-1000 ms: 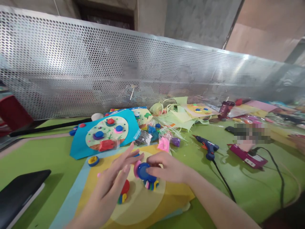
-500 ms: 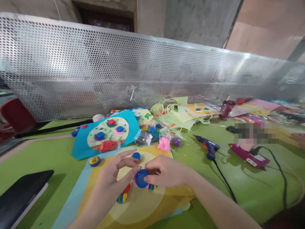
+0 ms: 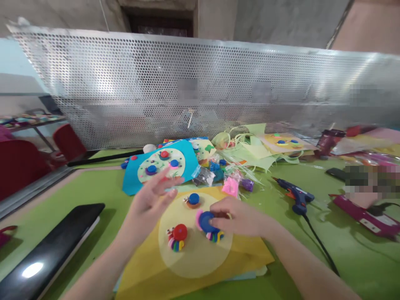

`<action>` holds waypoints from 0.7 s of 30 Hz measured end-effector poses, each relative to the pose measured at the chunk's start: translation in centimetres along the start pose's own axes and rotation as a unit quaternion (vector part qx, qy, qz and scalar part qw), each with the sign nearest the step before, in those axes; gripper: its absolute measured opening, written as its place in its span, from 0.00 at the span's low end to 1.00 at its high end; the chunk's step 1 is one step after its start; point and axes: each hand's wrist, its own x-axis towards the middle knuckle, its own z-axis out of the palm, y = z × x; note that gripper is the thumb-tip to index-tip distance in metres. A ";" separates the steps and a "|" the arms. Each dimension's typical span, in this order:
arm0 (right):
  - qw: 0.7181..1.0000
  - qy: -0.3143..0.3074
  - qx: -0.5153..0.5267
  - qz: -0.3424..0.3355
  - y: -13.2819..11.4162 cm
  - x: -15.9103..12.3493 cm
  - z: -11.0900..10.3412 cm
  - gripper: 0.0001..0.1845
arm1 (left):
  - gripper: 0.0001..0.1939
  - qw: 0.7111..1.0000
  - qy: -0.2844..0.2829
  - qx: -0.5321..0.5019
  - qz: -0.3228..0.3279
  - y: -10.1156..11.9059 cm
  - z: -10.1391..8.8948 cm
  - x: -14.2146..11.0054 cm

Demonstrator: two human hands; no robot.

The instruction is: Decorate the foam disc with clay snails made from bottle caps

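Observation:
My right hand (image 3: 239, 214) has its fingertips closed on a blue bottle cap (image 3: 206, 222) edged with pink clay, above a row of small coloured clay pieces. The cap sits over the pale circle (image 3: 190, 264) on a yellow sheet (image 3: 140, 273). My left hand (image 3: 151, 202) is lifted to the left of it, fingers apart and holding nothing. Below that hand, a red cap (image 3: 180, 232) with clay eyes and striped clay legs lies on the circle. A smaller blue cap (image 3: 194, 198) on orange-brown clay lies near the circle's top.
Behind my left hand lies a blue card (image 3: 131, 177) decorated with caps. Clay packets, one of them pink (image 3: 230, 186), lie beyond the sheet. A glue gun (image 3: 295, 194) with its cord and a magenta power strip (image 3: 364, 216) are at right, a black phone-like object (image 3: 59, 246) at left.
My left hand has come off the blue cap and moved away leftward, uncovering the red cap. My right hand stays on the blue cap. The camera view has turned left.

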 end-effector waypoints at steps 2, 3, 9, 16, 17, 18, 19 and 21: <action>0.997 -0.019 0.007 0.075 0.4 -0.2 -1.0 0.16 | 0.23 0.993 0.008 0.118 0.014 -0.2 -2.2 0.7; 0.993 -0.029 0.003 0.112 0.7 -0.3 -1.6 0.17 | 0.19 0.979 0.003 0.204 0.009 -0.6 -3.3 1.0; 0.983 -0.059 -0.007 0.177 3.2 -0.6 -4.2 0.20 | 0.17 0.951 -0.090 0.294 -0.045 -4.4 -5.8 1.0; 0.964 -0.116 -0.047 0.233 2.8 -0.8 -4.2 0.18 | 0.21 0.959 -0.097 0.264 -0.039 -6.8 -4.6 0.9; 0.963 -0.119 -0.052 0.237 2.7 -0.8 -4.3 0.18 | 0.20 0.960 -0.092 0.260 -0.036 -7.0 -4.5 0.8; 0.962 -0.122 -0.058 0.238 2.7 -0.8 -4.3 0.19 | 0.19 0.962 -0.087 0.256 -0.034 -7.3 -4.4 0.7; 0.961 -0.124 -0.063 0.239 2.8 -0.8 -4.3 0.20 | 0.17 0.964 -0.082 0.252 -0.031 -7.4 -4.4 0.7; 0.962 -0.119 -0.073 0.236 3.2 -0.8 -4.4 0.22 | 0.12 0.969 -0.068 0.237 -0.026 -7.5 -4.3 0.6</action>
